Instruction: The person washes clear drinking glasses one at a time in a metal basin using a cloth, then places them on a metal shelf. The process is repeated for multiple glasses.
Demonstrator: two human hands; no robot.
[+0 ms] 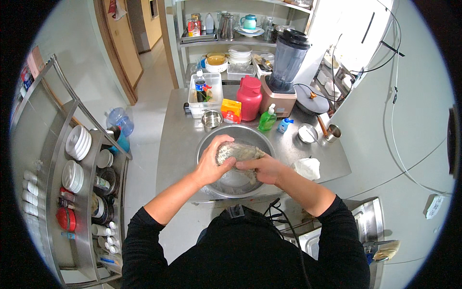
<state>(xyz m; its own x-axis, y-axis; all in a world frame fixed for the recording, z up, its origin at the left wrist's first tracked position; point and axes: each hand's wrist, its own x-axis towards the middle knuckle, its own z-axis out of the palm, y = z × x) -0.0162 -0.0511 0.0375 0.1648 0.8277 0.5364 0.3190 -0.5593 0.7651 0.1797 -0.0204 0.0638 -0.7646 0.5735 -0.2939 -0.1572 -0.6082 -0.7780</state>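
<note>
My left hand (213,159) grips a clear patterned vessel (231,150), perhaps a glass or jar, tilted on its side above a round steel basin (270,142). At the vessel's right end is my right hand (269,168), its fingers closed around a greyish, frayed cloth-like material (259,153). Some of that material hangs below the fingers. Whether part of it lies inside the vessel cannot be made out. Shallow water seems to cover the basin's floor.
Behind the basin on the steel table (177,137) stand a steel cup (212,121), an orange packet (231,111), a red jug (249,97) and a blender (285,72). Rightward are green soap (267,118), a small bowl (308,133) and a white cloth (306,168). A dish rack (90,173) flanks the left.
</note>
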